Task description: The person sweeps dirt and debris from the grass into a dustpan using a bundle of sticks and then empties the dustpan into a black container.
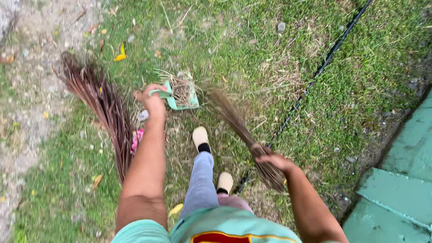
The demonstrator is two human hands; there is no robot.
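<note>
Left hand (pixel 153 101) gripping green dustpan (pixel 182 94) handle, pan on grass (pixel 252 54) holding dry debris; right hand (pixel 275 161) clasping small stick broom (pixel 243 130), bristles just beside pan. Larger broom (pixel 101 105) lying left.

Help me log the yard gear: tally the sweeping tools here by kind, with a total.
Stick brooms: 2, a small one in the right hand and a big one lying on the grass.
Dustpans: 1, green, held by the left hand.
Total: 3
</note>
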